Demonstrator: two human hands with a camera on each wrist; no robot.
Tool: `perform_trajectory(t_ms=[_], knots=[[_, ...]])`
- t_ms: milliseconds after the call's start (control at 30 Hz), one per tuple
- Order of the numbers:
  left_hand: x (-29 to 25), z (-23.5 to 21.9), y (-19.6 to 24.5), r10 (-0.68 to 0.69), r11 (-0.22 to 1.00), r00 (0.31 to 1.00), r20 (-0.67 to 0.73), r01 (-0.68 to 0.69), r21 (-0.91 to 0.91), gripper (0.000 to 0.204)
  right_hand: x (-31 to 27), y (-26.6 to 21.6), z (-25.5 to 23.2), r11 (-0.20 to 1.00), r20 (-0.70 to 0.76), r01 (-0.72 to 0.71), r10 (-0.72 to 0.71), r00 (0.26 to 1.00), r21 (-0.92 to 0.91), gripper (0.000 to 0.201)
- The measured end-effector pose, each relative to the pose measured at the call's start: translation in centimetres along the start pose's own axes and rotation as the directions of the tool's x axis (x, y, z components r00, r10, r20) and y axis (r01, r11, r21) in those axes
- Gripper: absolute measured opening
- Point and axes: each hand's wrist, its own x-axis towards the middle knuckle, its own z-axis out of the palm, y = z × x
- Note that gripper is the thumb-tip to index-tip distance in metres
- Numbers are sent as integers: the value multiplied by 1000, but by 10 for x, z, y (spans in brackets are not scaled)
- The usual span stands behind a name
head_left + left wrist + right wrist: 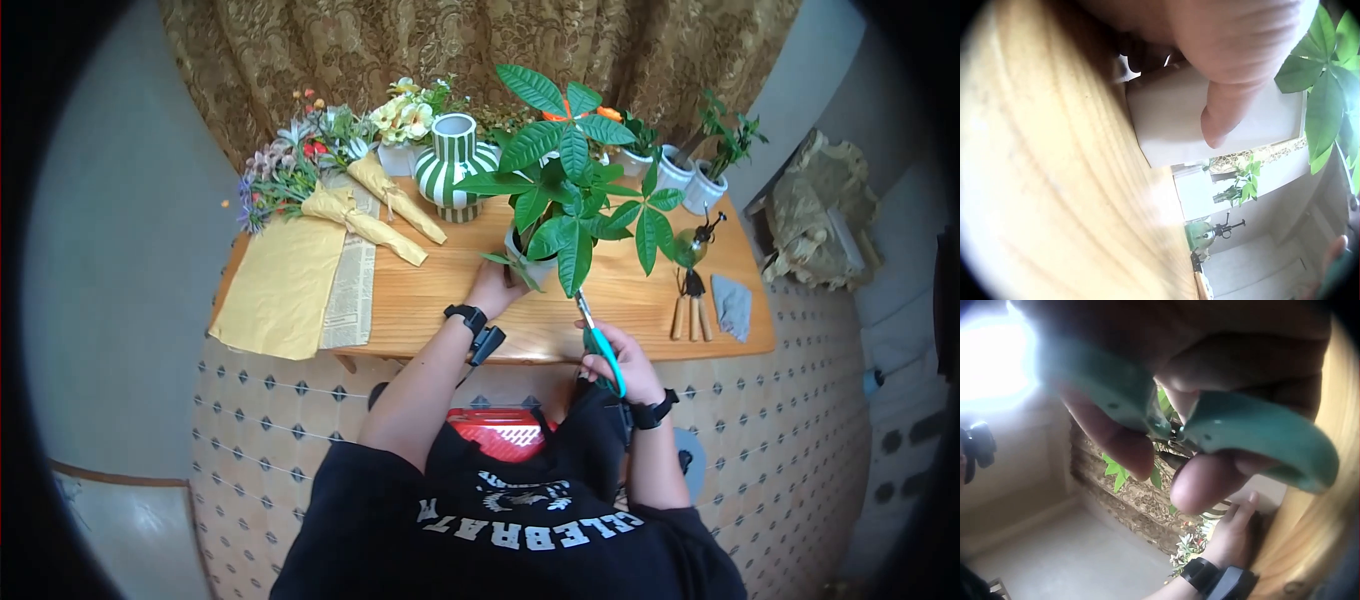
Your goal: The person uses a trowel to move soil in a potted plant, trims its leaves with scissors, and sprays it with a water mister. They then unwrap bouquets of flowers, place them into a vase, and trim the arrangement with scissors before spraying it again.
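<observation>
A leafy green potted plant (575, 150) stands near the front middle of the table in a white pot (1169, 122). My left hand (495, 290) grips the pot low on its side, the thumb pressed along the wall in the left wrist view. In my right hand (625, 362) is a pair of scissors (607, 358) with teal handles, fingers and thumb through the loops. The blades point up toward the lowest leaves, their tips overlapping a leaf's edge in the head view. From the right wrist, the teal handles (1254, 428) appear spread apart.
Wrapped flower bouquets (365, 225) lie on kraft paper (280, 290) and newspaper at left. Behind the plant stands a green-striped vase (455, 175). At right are small potted plants (708, 185), a spray bottle (690, 245), wooden-handled tools (693, 315) and a grey cloth (732, 305).
</observation>
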Motion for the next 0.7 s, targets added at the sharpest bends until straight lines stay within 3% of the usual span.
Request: perform_trajectory(t_ms=[67,200,333,433,533,700], knots=[[0,3,-6,18,1000,998,-68,-18,6,58,0,2,0,1000,-1,-2,2,1000,2,54],[5,10,-29,-31,999,999,-29,31,-16,63,0,6,-2,1000,-23,-2,3,1000,13,52],[0,4,-8,-90,996,995,-37,90,4,66,1,1,-2,1000,-4,-16,16,1000,-13,57],[-6,-2,10,-66,988,996,-67,75,135,67,2,-1,2,1000,17,5,-4,1000,-21,64],[-10,-6,26,-107,968,992,-72,120,221,71,6,-4,8,998,35,34,-32,999,-53,61],[-10,-3,23,-98,973,990,-101,116,197,75,15,-11,17,995,-6,-17,17,1000,-100,54]])
